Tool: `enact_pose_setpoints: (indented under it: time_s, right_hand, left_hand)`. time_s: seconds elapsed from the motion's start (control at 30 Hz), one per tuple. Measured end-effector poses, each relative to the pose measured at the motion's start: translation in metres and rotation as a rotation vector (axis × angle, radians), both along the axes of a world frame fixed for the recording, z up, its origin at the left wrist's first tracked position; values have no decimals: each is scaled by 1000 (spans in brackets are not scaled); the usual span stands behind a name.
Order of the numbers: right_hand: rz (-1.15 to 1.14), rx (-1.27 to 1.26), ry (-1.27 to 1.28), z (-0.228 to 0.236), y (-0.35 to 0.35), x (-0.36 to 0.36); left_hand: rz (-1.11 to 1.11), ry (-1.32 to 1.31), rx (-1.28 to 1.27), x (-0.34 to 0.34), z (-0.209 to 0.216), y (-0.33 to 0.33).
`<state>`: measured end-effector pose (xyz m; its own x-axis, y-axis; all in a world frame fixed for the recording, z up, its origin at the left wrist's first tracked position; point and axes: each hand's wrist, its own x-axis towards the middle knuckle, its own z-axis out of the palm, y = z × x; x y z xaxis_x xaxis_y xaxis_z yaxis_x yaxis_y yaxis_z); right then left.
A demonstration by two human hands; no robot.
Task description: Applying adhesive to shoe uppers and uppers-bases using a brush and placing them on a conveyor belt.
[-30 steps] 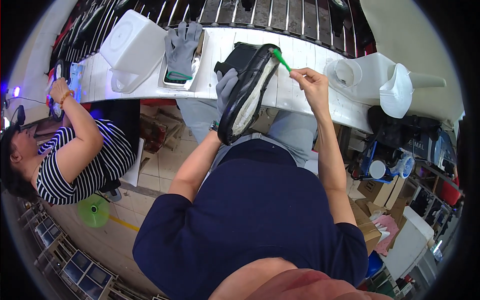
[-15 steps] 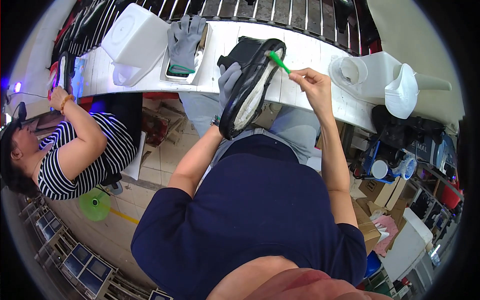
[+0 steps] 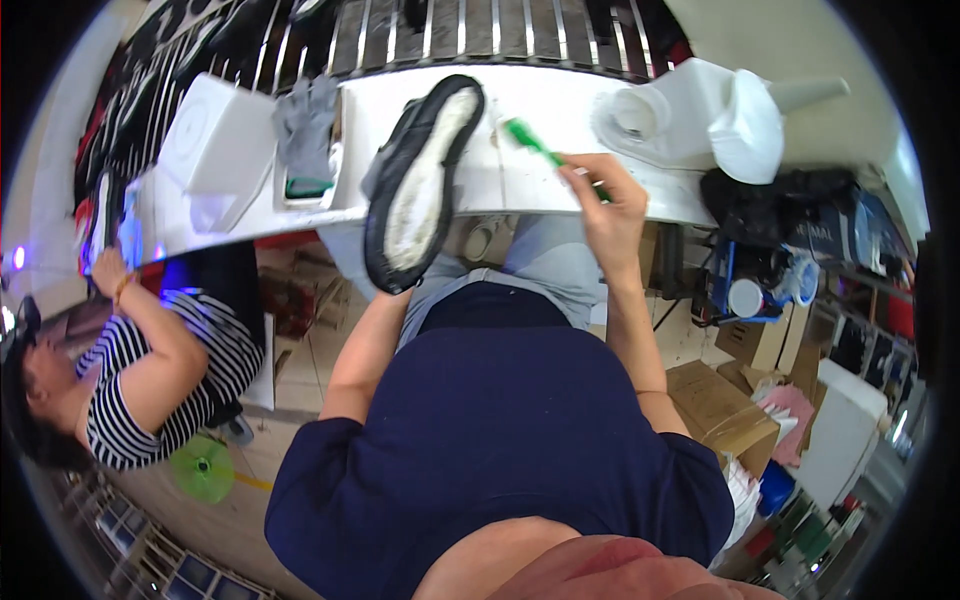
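A black shoe upper [image 3: 377, 222] is held up over the table's front edge, its pale, whitish underside turned toward me. My left hand [image 3: 370, 183], in a grey glove, grips it from behind; the shoe hides most of that hand. To the right, my bare right hand [image 3: 612, 200] is closed round the handle of a small green brush [image 3: 533, 140]. The brush head points up and left, apart from the shoe, over the white tabletop.
On the white table [image 3: 520, 88], a grey glove [image 3: 307, 125] lies over a white tray [image 3: 333, 190] beside a white container [image 3: 215, 130]. Another white jug [image 3: 690, 105] and a white mask [image 3: 750, 130] are at right. Beyond runs a roller rack [image 3: 480, 30]. A co-worker [image 3: 165, 370] sits at left.
The brush has come off the shoe and moved away from it. My left hand has turned the shoe so its underside faces me more fully. The whole view has shifted slightly.
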<state>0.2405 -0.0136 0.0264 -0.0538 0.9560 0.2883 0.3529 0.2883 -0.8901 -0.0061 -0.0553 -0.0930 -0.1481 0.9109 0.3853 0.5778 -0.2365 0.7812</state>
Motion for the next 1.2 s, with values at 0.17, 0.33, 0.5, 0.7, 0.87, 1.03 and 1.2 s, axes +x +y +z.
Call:
enact_pose_setpoints:
  time_s: [0.17, 0.33, 0.5, 0.7, 0.87, 1.03, 1.2]
  right_hand:
    - [-530, 43, -256, -49, 19, 76]
    - [-627, -180, -327, -87, 8, 81]
    - [-573, 256, -626, -73, -10, 66]
    - [169, -662, 487, -42, -67, 23]
    - [14, -749, 761, -31, -55, -16]
    - [-41, -614, 1019, -21, 6, -19]
    - [-17, -359, 957, -22, 110, -31]
  left_hand:
    - [110, -267, 26, 13, 19, 1]
    - [252, -1057, 134, 37, 78, -8]
    - [155, -1374, -147, 48, 88, -15]
    - [-95, -1468, -424, 51, 70, 13]
    - [-312, -1140, -601, 53, 104, 38]
    - [-653, -604, -89, -3, 209, 58]
    - [-846, -319, 308, -49, 318, 30]
